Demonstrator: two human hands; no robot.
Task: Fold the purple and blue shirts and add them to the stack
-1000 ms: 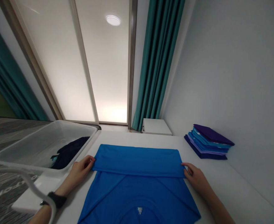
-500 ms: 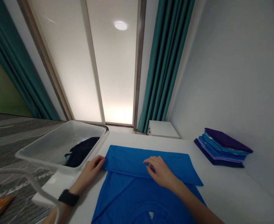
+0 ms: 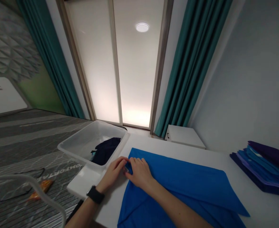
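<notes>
A blue T-shirt (image 3: 184,171) lies on the white table (image 3: 111,196), its far part folded over in a wide band. At the left edge of that band, my left hand (image 3: 117,169) pinches the cloth, a dark watch on its wrist. Close against it, my right hand (image 3: 139,171) has its fingers curled over the same edge, gripping the fabric between thumb and fingers. The two hands touch or nearly touch. Both fingertips are partly hidden by the cloth and by each other.
A translucent plastic bin (image 3: 82,139) with dark clothing (image 3: 107,148) in it stands left of the table. Folded clothes (image 3: 267,167) form a stack at the right. Beyond the table is a small white cabinet (image 3: 183,136). A pale curved tube (image 3: 40,193) crosses the lower left.
My right hand has moved left from the shirt's middle to the left edge beside my left hand, closing on the cloth. The camera view has turned left.
</notes>
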